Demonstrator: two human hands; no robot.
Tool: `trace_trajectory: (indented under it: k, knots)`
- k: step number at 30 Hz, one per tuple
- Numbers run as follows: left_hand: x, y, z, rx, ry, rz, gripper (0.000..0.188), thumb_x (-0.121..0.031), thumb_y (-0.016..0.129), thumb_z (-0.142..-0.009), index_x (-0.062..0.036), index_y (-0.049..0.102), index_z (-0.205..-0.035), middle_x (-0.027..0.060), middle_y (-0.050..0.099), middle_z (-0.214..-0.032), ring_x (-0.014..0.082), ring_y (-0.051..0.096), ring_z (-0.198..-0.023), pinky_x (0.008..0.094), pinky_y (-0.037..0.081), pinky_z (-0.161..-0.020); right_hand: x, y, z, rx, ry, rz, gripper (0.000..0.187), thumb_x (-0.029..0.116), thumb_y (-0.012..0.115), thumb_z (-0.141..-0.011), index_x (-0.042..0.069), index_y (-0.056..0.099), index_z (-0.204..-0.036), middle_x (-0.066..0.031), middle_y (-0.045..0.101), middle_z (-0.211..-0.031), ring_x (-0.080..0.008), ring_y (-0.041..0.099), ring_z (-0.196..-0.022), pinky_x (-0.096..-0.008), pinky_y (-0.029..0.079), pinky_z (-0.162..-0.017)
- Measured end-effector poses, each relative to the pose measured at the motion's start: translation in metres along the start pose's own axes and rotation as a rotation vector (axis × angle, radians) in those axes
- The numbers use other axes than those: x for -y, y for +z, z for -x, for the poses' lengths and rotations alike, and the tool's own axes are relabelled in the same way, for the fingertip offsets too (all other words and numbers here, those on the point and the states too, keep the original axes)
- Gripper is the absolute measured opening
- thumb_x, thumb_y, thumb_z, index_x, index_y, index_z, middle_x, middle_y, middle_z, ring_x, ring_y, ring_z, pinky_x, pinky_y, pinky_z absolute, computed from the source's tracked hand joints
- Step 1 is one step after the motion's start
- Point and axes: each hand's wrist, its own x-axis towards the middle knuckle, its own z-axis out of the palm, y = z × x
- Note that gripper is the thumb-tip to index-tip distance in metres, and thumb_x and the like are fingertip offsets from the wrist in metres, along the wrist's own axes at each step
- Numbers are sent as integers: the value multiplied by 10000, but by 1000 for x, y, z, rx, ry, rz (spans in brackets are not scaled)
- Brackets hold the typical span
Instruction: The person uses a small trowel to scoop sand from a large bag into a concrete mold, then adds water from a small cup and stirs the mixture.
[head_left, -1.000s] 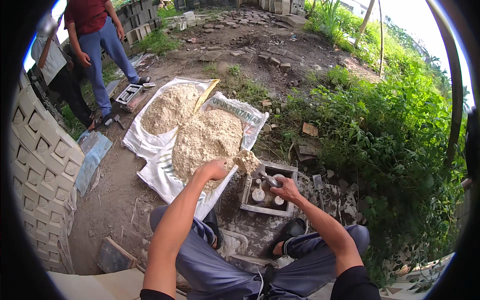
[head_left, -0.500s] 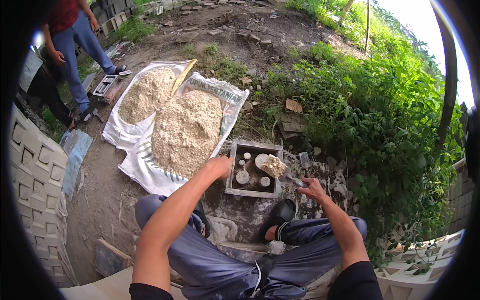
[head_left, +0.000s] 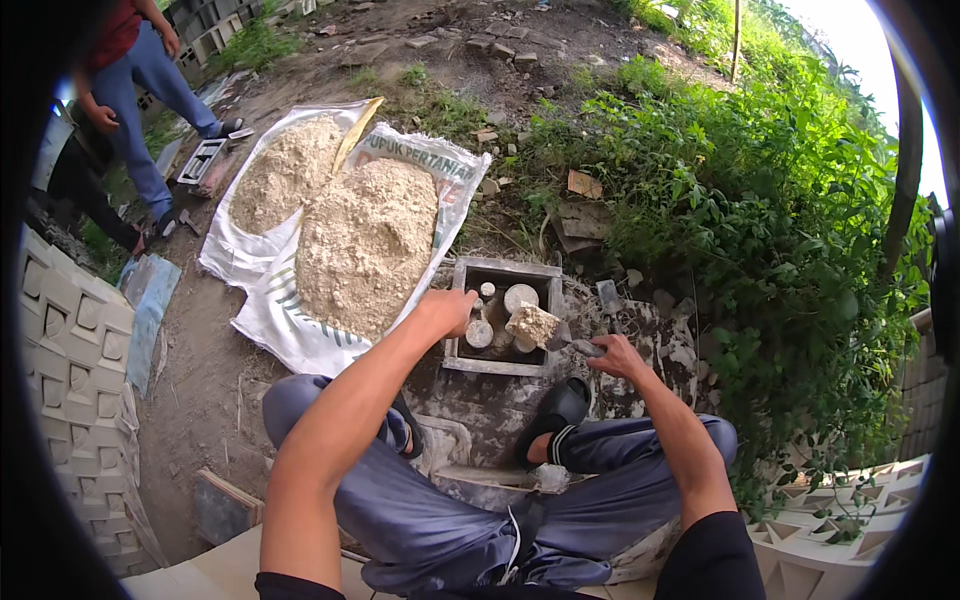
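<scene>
trowel (head_left: 563, 341) crosses right edge of box (head_left: 496, 367), left hand (head_left: 450, 312) apart

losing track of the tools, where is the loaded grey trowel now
In the head view, right of centre, the grey trowel is in the right hand, its pale crumbly heap over the near right part of the square grey box.
</scene>
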Motion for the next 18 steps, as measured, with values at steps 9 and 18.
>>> trace_trajectory:
  k: [9,18]
  knots:
    - [4,-26,13,-62,-2,59,251,-141,491,-859,-29,561,-1073,209,660,-966,371,632,-952,480,508,-806,16,-5,-15,35,6,126,497,336,692,-661,107,683,-1102,-217,672,-938,-372,634,-914,-433,509,-839]
    - [7,-38,16,39,-65,66,409,-173,533,-868,-80,492,-1264,202,632,-1104,369,603,-1037,470,492,-870,14,-5,-10,60,19,163,494,330,687,-651,138,687,-1106,-188,681,-945,-359,637,-923,-434,512,-844]
